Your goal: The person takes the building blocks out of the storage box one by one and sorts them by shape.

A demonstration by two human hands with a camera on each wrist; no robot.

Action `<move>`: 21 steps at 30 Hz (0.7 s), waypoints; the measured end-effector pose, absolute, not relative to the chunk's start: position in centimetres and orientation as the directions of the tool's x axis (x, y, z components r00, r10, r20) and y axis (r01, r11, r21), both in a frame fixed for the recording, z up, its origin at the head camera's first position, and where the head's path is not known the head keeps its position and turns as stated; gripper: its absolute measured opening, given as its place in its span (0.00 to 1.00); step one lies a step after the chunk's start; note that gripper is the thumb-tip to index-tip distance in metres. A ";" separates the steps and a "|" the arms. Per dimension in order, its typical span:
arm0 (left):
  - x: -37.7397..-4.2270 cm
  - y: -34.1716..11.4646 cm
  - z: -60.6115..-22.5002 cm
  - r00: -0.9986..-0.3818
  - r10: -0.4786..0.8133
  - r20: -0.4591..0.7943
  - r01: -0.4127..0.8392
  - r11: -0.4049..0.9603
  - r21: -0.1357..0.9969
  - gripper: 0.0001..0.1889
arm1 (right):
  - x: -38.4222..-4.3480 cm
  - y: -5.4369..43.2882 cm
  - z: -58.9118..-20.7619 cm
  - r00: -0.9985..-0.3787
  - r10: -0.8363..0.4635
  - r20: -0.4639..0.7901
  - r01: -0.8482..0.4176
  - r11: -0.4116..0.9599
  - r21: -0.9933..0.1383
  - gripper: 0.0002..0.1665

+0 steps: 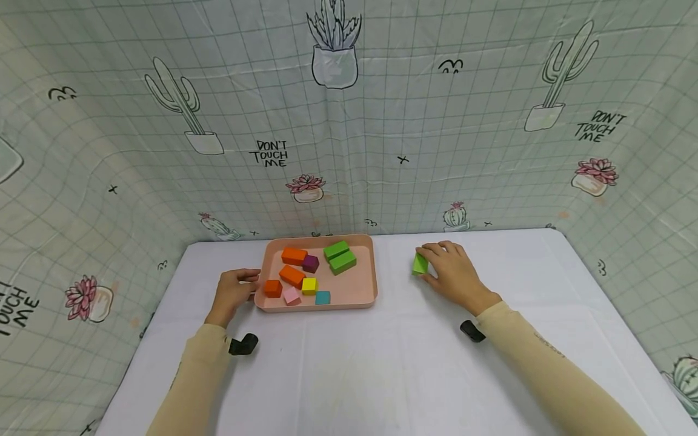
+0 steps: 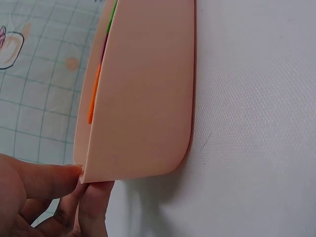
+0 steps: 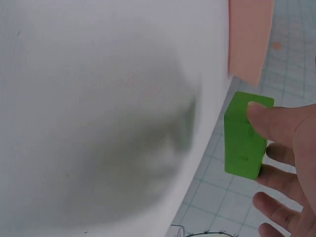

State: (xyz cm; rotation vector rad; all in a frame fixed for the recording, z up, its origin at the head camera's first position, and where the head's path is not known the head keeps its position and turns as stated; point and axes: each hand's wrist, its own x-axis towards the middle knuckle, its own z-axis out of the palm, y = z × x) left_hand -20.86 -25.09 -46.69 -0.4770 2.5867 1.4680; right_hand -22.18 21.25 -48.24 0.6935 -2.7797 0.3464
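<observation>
Now, right hand: I'm pinching a green block, right of the pink tray.
Left hand: I'm pinching the tray's left rim, too.

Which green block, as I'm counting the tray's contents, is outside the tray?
The green block in the right hand; the other two green blocks lie inside the tray.

The right hand comes in from 3 o'clock and pinches a green block, its thumb laid across the block's upper part and two fingers against the edge toward 4 o'clock. From the block, part of a pink tray stands apart at 12 o'clock, with gridded cloth at 7. A white tabletop spreads from 8 to 11, bearing a soft shadow near 9.
</observation>
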 end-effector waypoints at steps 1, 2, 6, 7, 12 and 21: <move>-20.9 -25.1 -46.7 -0.943 -0.206 -0.262 -0.331 0.477 0.814 0.20 | -22.3 21.4 -48.3 -0.852 -0.432 0.295 -0.490 0.856 -0.164 0.34; -20.9 -25.1 -46.7 -0.944 -0.205 -0.259 -0.327 0.476 0.816 0.20 | -22.4 21.5 -48.4 -0.850 -0.439 0.290 -0.495 0.854 -0.161 0.34; -20.9 -25.3 -46.8 -0.947 -0.197 -0.254 -0.319 0.472 0.822 0.20 | -22.9 21.7 -48.8 -0.844 -0.466 0.264 -0.515 0.842 -0.161 0.35; -20.9 -25.3 -46.8 -0.948 -0.196 -0.252 -0.317 0.470 0.824 0.20 | -23.0 21.8 -48.9 -0.844 -0.473 0.255 -0.519 0.839 -0.162 0.35; -20.9 -25.3 -46.8 -0.951 -0.191 -0.242 -0.305 0.473 0.827 0.20 | -23.5 21.9 -49.1 -0.840 -0.500 0.212 -0.535 0.828 -0.167 0.35; -20.8 -25.2 -46.9 -0.946 -0.205 -0.252 -0.321 0.476 0.819 0.20 | -23.6 21.9 -49.5 -0.842 -0.512 0.170 -0.537 0.825 -0.177 0.34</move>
